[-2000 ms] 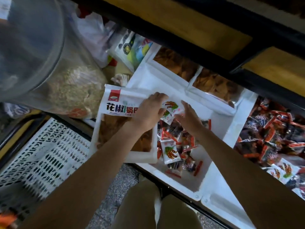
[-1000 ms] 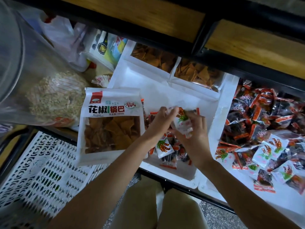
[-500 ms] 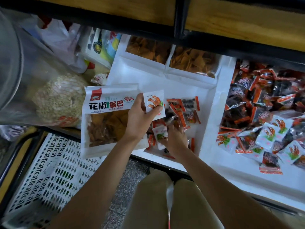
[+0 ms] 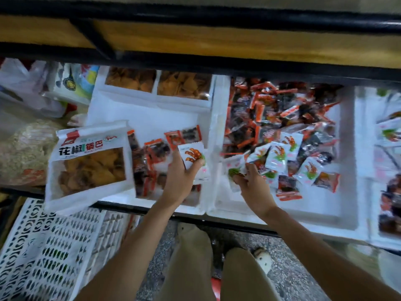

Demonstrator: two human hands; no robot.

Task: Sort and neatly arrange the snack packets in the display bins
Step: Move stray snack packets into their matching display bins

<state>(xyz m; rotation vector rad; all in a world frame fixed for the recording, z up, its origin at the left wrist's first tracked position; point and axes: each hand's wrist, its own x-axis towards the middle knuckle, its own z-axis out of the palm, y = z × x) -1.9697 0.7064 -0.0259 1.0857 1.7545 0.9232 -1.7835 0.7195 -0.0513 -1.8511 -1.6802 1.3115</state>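
left hand (image 4: pixel 181 178) grasping white packet (image 4: pixel 192 157); right hand (image 4: pixel 253 186) pinching green-printed packet (image 4: pixel 231 168)

Three chip bags (image 4: pixel 91 161), three foam bins (image 4: pixel 260 216), small packets (image 4: pixel 277 157) uncountable.

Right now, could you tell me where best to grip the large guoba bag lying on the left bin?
Pinch the large guoba bag by its flat white header strip at the far edge, coming in from the left: the windowed body holds brittle-looking crisps, and small packets crowd its right side.
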